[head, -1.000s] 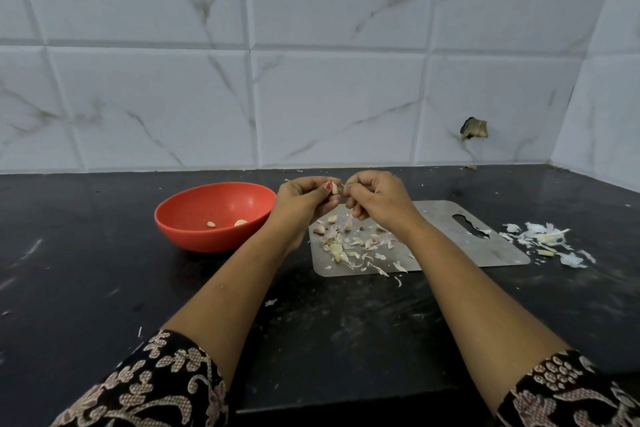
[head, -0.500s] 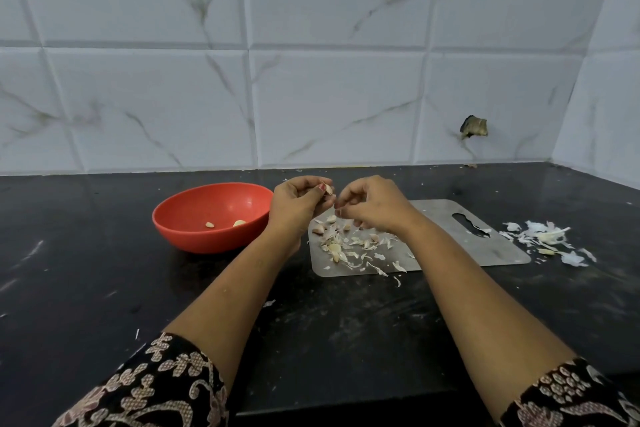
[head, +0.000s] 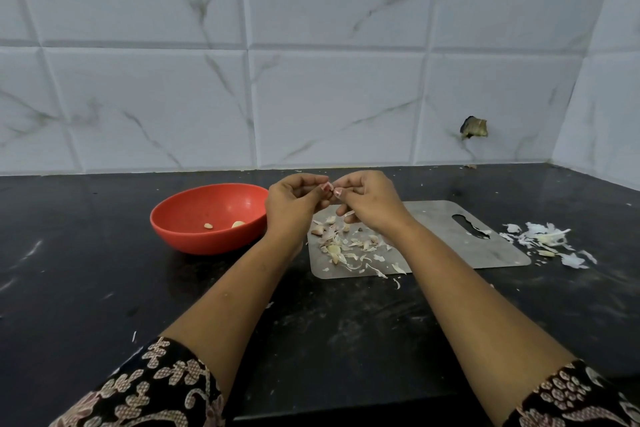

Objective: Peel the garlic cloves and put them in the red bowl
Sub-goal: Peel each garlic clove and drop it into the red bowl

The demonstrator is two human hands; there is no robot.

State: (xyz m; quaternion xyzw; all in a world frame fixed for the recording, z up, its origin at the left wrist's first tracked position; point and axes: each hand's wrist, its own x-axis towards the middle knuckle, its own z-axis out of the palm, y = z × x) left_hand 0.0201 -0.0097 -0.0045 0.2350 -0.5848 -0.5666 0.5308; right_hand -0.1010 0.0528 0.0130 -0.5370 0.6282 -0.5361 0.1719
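Head-camera view: on the black counter (head: 104, 288), a steel cutting board (head: 450, 246) strewn with skins (head: 349, 250) lay beside the red bowl (head: 194, 239) holding two peeled cloves (head: 208, 226). Above the board, left hand (head: 294, 204) and right hand (head: 370, 201) together pinched one garlic clove (head: 331, 189)

No text, label, brand or number can be read anywhere (neither on the bowl (head: 207, 243), the board (head: 446, 251) nor the tiles (head: 329, 107)).

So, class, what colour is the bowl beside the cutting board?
The bowl is plain red; the head view shows it.
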